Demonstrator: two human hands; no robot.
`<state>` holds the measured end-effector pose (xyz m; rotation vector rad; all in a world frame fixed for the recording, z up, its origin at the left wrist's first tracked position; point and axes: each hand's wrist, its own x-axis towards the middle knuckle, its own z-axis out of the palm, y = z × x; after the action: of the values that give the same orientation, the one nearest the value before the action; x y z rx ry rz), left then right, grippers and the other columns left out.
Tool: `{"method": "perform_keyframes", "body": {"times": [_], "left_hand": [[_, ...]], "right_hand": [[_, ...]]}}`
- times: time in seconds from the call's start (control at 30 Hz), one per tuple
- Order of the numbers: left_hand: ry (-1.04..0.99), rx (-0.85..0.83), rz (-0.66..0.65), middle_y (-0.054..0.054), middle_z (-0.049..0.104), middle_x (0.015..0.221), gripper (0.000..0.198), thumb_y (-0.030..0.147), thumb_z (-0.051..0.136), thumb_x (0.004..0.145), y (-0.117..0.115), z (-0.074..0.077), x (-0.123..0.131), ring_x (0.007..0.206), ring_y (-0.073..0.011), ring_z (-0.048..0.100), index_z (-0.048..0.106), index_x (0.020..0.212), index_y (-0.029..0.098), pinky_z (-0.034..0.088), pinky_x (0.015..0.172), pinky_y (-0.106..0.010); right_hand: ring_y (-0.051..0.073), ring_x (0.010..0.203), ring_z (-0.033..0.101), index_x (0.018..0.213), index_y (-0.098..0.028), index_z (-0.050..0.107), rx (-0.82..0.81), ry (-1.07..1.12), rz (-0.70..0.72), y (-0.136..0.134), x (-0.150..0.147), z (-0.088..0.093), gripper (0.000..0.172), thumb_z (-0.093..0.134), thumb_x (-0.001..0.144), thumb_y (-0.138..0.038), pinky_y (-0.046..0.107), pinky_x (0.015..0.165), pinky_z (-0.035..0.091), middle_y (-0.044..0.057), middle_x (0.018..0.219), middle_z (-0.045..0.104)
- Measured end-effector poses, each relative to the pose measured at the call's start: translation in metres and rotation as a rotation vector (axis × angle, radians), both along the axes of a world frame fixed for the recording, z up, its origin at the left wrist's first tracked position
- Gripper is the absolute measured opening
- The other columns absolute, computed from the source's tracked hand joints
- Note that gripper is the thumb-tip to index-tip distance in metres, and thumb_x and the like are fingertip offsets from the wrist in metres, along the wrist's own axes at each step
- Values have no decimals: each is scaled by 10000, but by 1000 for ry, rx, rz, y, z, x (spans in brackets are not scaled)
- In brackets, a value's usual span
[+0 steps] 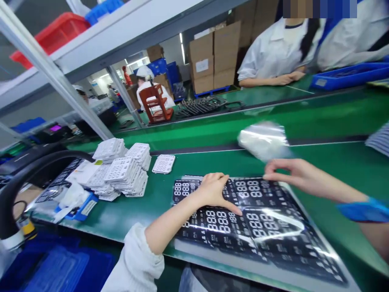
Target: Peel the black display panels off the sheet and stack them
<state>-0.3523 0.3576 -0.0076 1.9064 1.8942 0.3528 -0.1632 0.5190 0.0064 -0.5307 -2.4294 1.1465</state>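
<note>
A black sheet of display panels (261,227) with white 888 digits lies on a stack at the near edge of the green belt, glossy film over it. My left hand (214,190) rests palm down on the sheet's left part, fingers bent and one fingertip pressing on it. My right hand (290,172) reaches in from the right over the sheet's far edge, fingers stretched out and slightly apart, with nothing visible in them. Just beyond it is a blurred piece of clear film (264,140), over the belt.
Stacks of white keypad parts (126,172) and one single piece (163,164) lie to the left on the green belt (319,121). A blue tray (349,75) and seated people in white coats are across the belt. A black hose (18,178) arches at the far left.
</note>
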Motion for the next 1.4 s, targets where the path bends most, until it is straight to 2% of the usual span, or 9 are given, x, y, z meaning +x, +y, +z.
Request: {"method": "perform_keyframes", "body": {"times": [0.13,0.2,0.37,0.6,0.8,0.93,1.03,1.17,1.4], "left_hand": [[-13,15,27,-183,289,1464,1032,637,748,548,1,4,-7,1358,-344,238,379,1355,111,279,1089,-441],[39,71,239,-163,321,1454,848,597,704,655,1,14,-27,1355,-302,270,431,1306,128,305,1076,-374],[234,104,891,-321,513,1152,501,341,699,745,-13,42,-100,1163,-432,453,518,1051,-11,333,961,-528],[288,202,1111,-324,417,1179,567,299,772,611,-34,48,-114,1161,-554,340,497,1020,17,317,838,-674],[149,395,806,-98,451,1136,852,136,793,537,-12,73,-73,1098,-297,494,413,1295,219,406,934,-431],[-470,478,486,-24,577,958,934,157,760,566,10,73,-38,906,-241,583,332,1379,327,458,834,-388],[-1018,290,446,-30,617,821,685,152,682,560,25,58,-14,712,-196,591,505,1220,192,468,696,-327],[-1354,104,432,-71,626,764,342,210,555,499,35,41,0,720,-220,592,602,827,124,468,712,-359],[-1817,-181,143,-121,598,1160,637,288,491,653,31,34,1,1148,-368,496,459,1281,190,337,926,-628]], "right_hand": [[214,657,551,519,-229,572,-102,339,-179,-7,-7,36,532,654,565,-753,338,579,441,79,680,595],[197,657,527,523,-210,557,-197,382,-244,-13,-15,42,547,691,525,-741,320,577,422,64,689,578],[167,646,474,547,-185,575,-315,325,-186,-23,-31,22,555,682,553,-730,287,595,394,38,676,547],[143,631,468,605,-178,586,-535,362,-46,-24,-34,0,445,697,674,-604,261,593,379,18,647,538],[76,573,479,658,-177,596,-984,547,-40,-25,-38,-4,321,779,675,-441,175,551,401,-16,626,536],[59,530,481,658,-178,573,-1074,619,-73,-23,-41,-10,386,866,537,-398,151,507,412,-37,600,542],[48,496,464,638,-170,545,-1100,634,-102,-21,-44,-13,445,875,497,-433,141,470,413,-48,574,531],[41,491,484,624,-163,535,-1133,666,-88,-26,-49,-14,434,860,534,-435,130,464,433,-45,577,557],[47,467,502,640,-172,510,-1088,643,-115,-32,-48,-12,444,855,538,-433,150,461,452,-52,565,567]]}}
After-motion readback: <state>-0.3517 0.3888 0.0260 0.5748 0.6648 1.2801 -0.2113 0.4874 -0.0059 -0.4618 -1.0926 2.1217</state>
